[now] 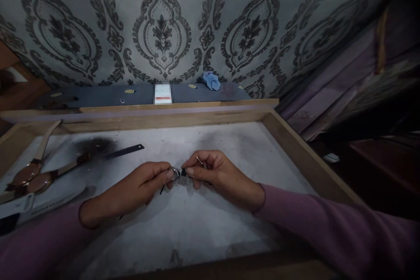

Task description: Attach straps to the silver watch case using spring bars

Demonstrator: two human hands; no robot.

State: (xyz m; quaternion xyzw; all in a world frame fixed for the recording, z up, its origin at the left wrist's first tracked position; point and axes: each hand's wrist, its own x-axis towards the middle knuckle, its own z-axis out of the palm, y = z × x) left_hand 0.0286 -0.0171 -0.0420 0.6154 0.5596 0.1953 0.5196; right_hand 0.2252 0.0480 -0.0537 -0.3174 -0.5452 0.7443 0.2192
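Observation:
My left hand [144, 179] pinches a small round silver watch [175, 173] between thumb and fingers, over the middle of the pale work surface. A thin dark strap end [162, 190] hangs below those fingers. Close against the watch, my right hand [219, 168] grips a short black strap piece [184, 171] between thumb and fingertip. Also in the right hand, a thin metal tool [201, 162] sticks up between the fingers; its exact kind is unclear. Whether strap and watch are joined is too small to tell.
Two watches with rose-gold cases, one here [40, 182], lie at the left. A flat dark strip with a hole [126, 151] lies behind my left hand. A raised wooden rim [288, 140] borders the surface. On the back ledge are a small box [163, 93] and a crumpled blue cloth [211, 81].

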